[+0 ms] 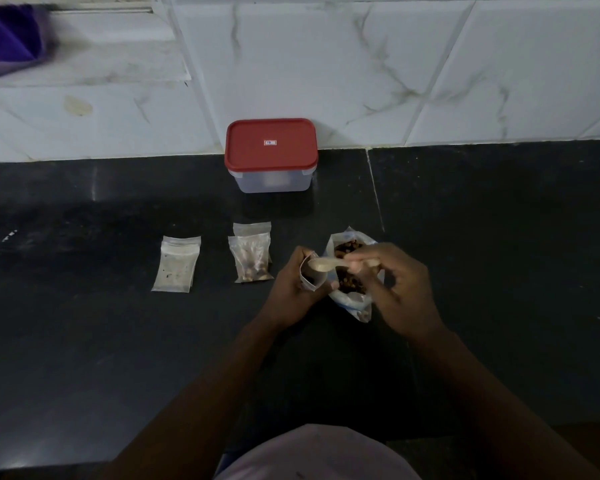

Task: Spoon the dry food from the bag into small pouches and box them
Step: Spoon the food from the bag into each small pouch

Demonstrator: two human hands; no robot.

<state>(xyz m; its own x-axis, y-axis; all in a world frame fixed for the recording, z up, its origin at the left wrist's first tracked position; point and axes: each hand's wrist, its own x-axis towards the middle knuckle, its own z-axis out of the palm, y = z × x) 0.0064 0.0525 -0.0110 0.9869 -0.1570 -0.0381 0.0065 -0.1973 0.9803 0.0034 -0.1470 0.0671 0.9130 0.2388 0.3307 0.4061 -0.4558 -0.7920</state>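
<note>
My left hand (293, 277) grips a small clear pouch (311, 277), holding its mouth open. My right hand (392, 278) pinches the handle of a pale plastic spoon (323, 264), whose bowl sits over the pouch mouth. Just behind the hands stands the open bag (349, 271) of brown dry food. Left of them lie filled pouches (252, 259) stacked together with brown pieces inside, and farther left a pile of flat empty pouches (177, 265). A clear box with a red lid (271, 154) stands shut against the wall.
The work happens on a dark stone counter (482, 254) backed by a white marble-tiled wall (361, 64). A purple cloth (9, 36) hangs at the top left. The counter's front edge runs near my body.
</note>
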